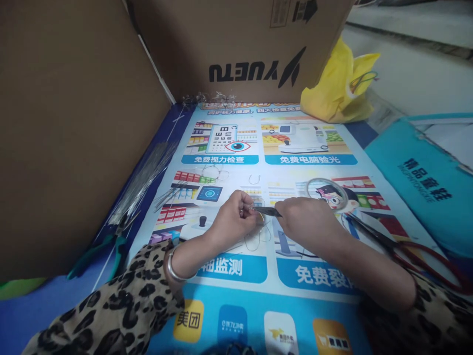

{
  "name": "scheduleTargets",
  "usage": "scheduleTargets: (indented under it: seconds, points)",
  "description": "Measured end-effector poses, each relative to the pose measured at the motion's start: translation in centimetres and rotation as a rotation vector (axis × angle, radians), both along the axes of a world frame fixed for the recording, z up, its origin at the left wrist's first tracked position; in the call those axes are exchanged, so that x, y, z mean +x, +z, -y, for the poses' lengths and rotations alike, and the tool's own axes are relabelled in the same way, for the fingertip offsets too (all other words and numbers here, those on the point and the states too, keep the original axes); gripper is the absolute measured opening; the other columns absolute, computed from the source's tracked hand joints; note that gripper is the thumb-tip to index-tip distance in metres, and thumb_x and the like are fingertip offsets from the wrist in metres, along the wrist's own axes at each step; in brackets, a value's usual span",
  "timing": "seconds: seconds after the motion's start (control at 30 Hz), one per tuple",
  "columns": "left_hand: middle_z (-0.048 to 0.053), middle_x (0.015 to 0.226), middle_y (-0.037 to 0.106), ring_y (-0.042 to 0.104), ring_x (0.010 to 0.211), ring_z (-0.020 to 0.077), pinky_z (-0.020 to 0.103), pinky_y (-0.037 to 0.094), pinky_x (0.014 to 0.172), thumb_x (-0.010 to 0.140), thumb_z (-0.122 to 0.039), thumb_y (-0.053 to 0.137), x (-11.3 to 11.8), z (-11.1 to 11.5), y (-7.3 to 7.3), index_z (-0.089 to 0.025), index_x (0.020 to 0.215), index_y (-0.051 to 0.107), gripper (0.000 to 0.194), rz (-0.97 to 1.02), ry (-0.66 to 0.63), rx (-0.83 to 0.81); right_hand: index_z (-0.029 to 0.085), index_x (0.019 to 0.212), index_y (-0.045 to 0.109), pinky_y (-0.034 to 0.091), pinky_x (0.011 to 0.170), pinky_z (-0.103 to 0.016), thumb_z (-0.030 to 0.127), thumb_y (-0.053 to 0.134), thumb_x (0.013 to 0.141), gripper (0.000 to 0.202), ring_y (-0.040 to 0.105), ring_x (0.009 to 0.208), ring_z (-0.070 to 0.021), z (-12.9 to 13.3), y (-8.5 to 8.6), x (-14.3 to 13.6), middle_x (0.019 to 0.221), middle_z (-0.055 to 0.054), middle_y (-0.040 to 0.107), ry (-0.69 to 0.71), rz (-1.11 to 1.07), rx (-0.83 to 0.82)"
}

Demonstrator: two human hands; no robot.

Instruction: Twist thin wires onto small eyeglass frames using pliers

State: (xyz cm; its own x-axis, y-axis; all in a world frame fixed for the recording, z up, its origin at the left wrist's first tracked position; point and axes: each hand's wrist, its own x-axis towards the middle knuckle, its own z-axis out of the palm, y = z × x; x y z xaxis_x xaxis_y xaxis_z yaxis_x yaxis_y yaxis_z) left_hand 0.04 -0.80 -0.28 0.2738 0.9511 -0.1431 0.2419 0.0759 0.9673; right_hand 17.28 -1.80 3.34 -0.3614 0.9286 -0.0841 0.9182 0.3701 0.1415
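Observation:
My left hand (236,217) pinches a thin bent wire (260,226) between thumb and fingers, with loops of it hanging below the fingertips. In a fist, my right hand (308,219) grips needle-nose pliers (268,211); only their dark tapered jaws show, pointing left and meeting the wire at my left fingertips. The handles are hidden inside the fist. Both hands are just above a printed poster sheet (236,291). Other thin wire loops (254,180) lie on the sheet beyond my hands.
At left lie straight wires (148,172) and teal-handled pliers (111,246). Right of my hand are a tape roll (344,199) and red-handled scissors (424,261). A yellow bag (332,98), a turquoise bag (417,172) and cardboard (236,44) border the surface. Wire pieces (218,100) lie at the back.

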Motion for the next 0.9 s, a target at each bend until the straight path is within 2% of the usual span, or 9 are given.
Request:
scheduleTargets:
  seconds: [0.13,0.33,0.6,0.77,0.9]
  points:
    - [-0.006,0.066,0.051,0.046,0.056,0.0069,0.020,0.036,0.054,0.072,-0.020,0.058,-0.1,-0.1,0.0,-0.020,0.087,0.040,0.024,-0.008,-0.043,0.007,0.018,0.075,0.061,0.014,0.047,-0.027,0.021,0.041,0.082,0.022,0.060,0.063,-0.0178,0.1,0.0,-0.1,0.070,-0.007,0.066,-0.003,-0.002,-0.006]
    - [-0.005,0.067,0.052,0.047,0.057,0.0071,0.019,0.037,0.055,0.076,-0.022,0.056,-0.4,-0.3,0.2,-0.020,0.090,0.043,0.019,-0.063,-0.099,0.048,0.018,0.076,0.062,0.013,0.047,-0.027,0.026,0.043,0.084,0.022,0.060,0.063,-0.0177,0.0,0.0,-0.1,0.070,-0.007,0.066,-0.041,-0.010,-0.031]
    - [-0.005,0.065,0.053,0.051,0.053,0.0083,0.019,0.039,0.048,0.082,-0.025,0.048,-0.7,-0.3,0.1,-0.020,0.087,0.042,0.009,0.049,-0.107,-0.045,0.018,0.075,0.061,0.016,0.050,-0.028,0.020,0.043,0.081,0.020,0.058,0.064,-0.0176,0.0,0.3,0.6,0.072,-0.007,0.064,0.016,0.025,-0.021]
    - [-0.005,0.061,0.054,0.052,0.051,0.0078,0.019,0.039,0.051,0.084,-0.027,0.047,-0.7,-0.1,0.3,-0.021,0.083,0.044,0.007,-0.046,-0.091,-0.011,0.017,0.073,0.062,0.017,0.053,-0.031,0.013,0.042,0.078,0.021,0.057,0.066,-0.0208,0.4,0.5,0.4,0.071,-0.010,0.063,0.073,0.087,0.030]
    - [-0.004,0.061,0.055,0.054,0.055,0.0100,0.021,0.039,0.054,0.086,-0.027,0.044,-0.8,0.1,0.7,-0.021,0.082,0.046,0.007,-0.209,-0.075,0.115,0.016,0.071,0.062,0.018,0.053,-0.032,0.009,0.043,0.078,0.021,0.056,0.066,-0.0222,0.7,1.0,-0.4,0.069,-0.010,0.062,0.079,0.132,0.026]
